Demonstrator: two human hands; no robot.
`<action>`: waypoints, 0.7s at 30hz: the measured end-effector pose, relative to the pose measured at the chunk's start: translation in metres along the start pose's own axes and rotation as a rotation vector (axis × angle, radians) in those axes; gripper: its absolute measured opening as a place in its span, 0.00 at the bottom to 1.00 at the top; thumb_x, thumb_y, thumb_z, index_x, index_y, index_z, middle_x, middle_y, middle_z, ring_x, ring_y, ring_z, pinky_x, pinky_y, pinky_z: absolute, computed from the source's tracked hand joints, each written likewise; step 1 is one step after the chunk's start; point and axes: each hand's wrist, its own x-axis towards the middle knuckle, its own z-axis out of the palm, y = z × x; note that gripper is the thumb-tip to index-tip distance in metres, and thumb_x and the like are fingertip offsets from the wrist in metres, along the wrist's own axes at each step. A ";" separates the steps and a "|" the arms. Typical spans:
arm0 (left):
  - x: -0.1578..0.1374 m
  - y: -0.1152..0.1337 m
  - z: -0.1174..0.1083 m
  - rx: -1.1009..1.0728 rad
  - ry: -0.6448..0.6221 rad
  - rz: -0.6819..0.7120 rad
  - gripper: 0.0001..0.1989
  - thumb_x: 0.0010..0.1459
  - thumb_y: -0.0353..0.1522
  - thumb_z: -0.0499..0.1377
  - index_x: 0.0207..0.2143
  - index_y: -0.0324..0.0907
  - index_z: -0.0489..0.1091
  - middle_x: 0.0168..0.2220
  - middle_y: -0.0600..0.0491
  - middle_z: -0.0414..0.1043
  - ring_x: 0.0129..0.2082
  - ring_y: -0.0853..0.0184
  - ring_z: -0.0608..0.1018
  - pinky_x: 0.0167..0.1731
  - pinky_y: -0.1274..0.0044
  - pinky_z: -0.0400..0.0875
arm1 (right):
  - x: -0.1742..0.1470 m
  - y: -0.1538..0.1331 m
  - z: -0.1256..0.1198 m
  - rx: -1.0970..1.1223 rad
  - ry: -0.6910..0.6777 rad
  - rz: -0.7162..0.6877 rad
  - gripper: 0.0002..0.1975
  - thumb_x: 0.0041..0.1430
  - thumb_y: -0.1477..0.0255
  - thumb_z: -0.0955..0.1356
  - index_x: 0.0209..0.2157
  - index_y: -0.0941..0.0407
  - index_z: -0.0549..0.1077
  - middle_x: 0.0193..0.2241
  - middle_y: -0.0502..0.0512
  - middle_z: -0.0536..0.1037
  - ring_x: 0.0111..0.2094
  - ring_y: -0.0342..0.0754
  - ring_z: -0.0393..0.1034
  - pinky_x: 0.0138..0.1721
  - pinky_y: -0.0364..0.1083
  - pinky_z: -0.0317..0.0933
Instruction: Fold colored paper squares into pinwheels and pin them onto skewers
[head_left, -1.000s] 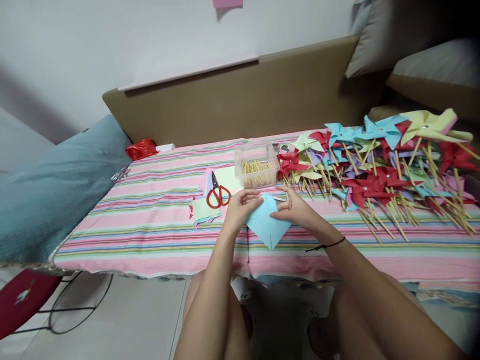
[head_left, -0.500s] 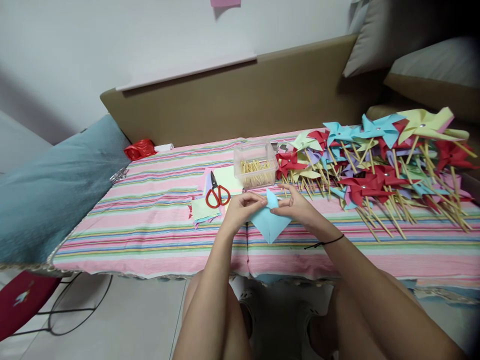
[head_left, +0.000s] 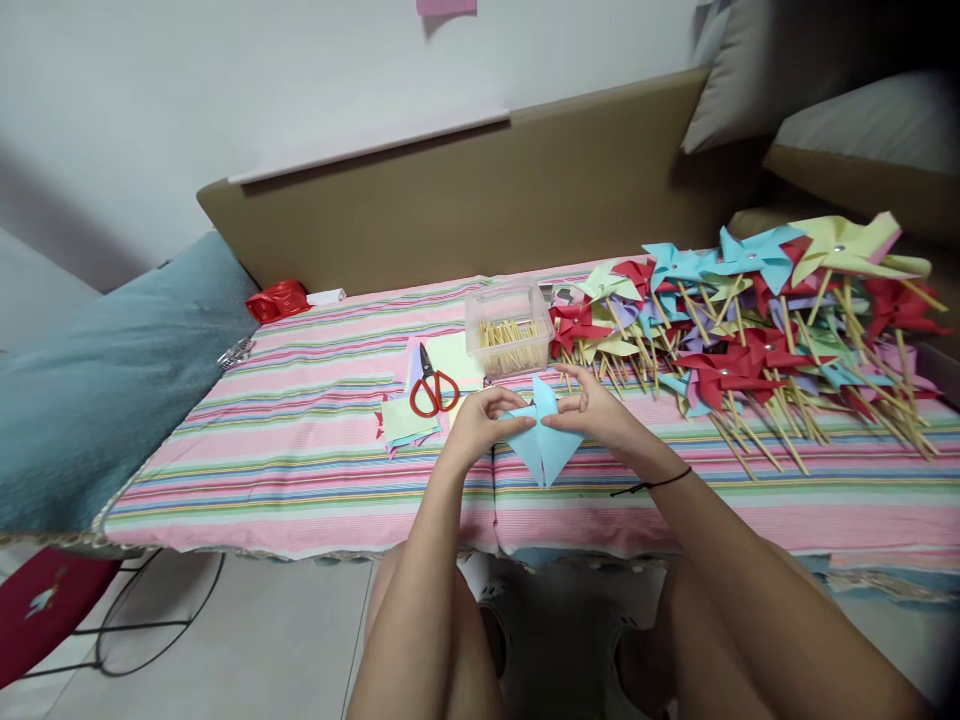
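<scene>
On the near side of the clear plastic box (head_left: 504, 300), slightly to its right, a light blue paper sheet (head_left: 556, 448) is held just above the striped cloth (head_left: 300, 440). The paper is plain and matte, cut from its near point so that two sharp flaps part narrowly, while a slim tip stands up between the hands and the left portion's upper edge is bent over. The left hand (head_left: 486, 425) grasps the paper's left side, thumb lying across the top of that bent portion; the right hand (head_left: 589, 412), its wrist circled by a thin black cord (head_left: 660, 487), pinches the right side near the standing tip. Many pale wooden sticks (head_left: 510, 345) lie inside the box. Left of the box and nearer the person, red-handled scissors (head_left: 427, 372) with dark blades rest on pale sheets, and beside them sits a small stack of coloured paper (head_left: 407, 418), pale green on top. Right of the box spreads a heap of pinwheels (head_left: 766, 348) in red, blue, yellow, purple and green. Far left of the box, a red plastic bag (head_left: 277, 300) lies near the cushion; lower left, a red seat (head_left: 67, 595) bears a small white mark, too small to read.
</scene>
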 end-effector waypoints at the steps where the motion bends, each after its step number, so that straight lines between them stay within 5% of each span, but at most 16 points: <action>1: 0.000 0.000 0.000 -0.003 0.005 -0.009 0.17 0.35 0.35 0.70 0.29 0.38 0.72 0.26 0.53 0.72 0.25 0.70 0.72 0.25 0.78 0.65 | 0.000 0.001 0.000 -0.005 -0.004 -0.002 0.49 0.40 0.72 0.74 0.60 0.56 0.46 0.22 0.47 0.77 0.23 0.48 0.73 0.26 0.45 0.63; 12: -0.005 0.006 0.004 0.098 0.008 -0.090 0.17 0.38 0.35 0.69 0.30 0.40 0.69 0.17 0.59 0.67 0.16 0.74 0.67 0.17 0.82 0.57 | 0.000 0.004 0.000 -0.051 -0.003 -0.038 0.52 0.39 0.71 0.75 0.62 0.55 0.45 0.20 0.44 0.75 0.22 0.47 0.71 0.25 0.44 0.62; 18: -0.005 0.010 0.006 -0.001 0.023 -0.128 0.19 0.34 0.34 0.70 0.31 0.40 0.68 0.17 0.60 0.69 0.16 0.73 0.69 0.17 0.82 0.59 | -0.002 -0.001 0.000 -0.027 0.020 -0.030 0.51 0.39 0.71 0.75 0.61 0.55 0.46 0.21 0.45 0.76 0.22 0.47 0.71 0.25 0.44 0.62; 21: -0.004 0.011 0.009 -0.117 0.130 -0.167 0.22 0.30 0.33 0.72 0.29 0.40 0.68 0.16 0.59 0.70 0.15 0.72 0.70 0.17 0.81 0.60 | -0.002 -0.004 0.003 0.050 0.121 -0.030 0.49 0.39 0.70 0.76 0.60 0.55 0.49 0.22 0.46 0.76 0.24 0.49 0.73 0.28 0.47 0.65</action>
